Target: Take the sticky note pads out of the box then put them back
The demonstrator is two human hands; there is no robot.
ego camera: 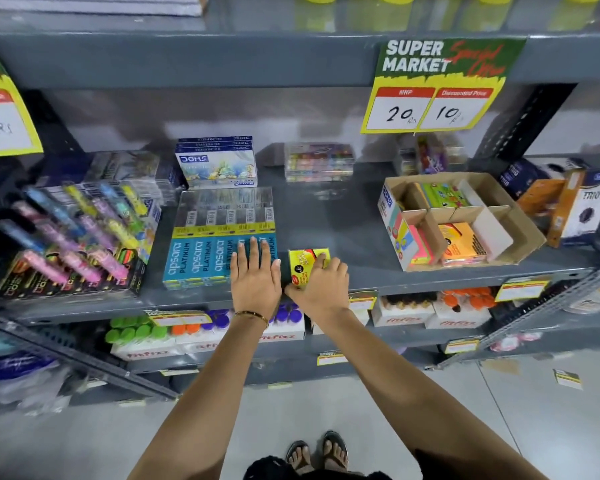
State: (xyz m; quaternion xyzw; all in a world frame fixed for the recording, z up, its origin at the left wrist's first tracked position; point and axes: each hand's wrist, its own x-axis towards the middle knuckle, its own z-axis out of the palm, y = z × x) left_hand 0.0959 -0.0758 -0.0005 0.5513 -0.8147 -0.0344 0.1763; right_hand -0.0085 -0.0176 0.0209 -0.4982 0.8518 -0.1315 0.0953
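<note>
My right hand [321, 284] fingers [321, 259] grip the yellow sticky note pad [305, 263] near the shelf [326, 209] front edge; left hand [255, 277] lies flat, released.

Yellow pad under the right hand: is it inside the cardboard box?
No, the yellow pad lies on the shelf, left of the cardboard box.

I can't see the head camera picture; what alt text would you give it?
Seen from above, a person's right hand holds a yellow sticky note pad on a grey shop shelf, while the left hand lies flat, touching blue pencil boxes. To the right stands an open cardboard box with more colourful pads inside, under a price sign.
</note>
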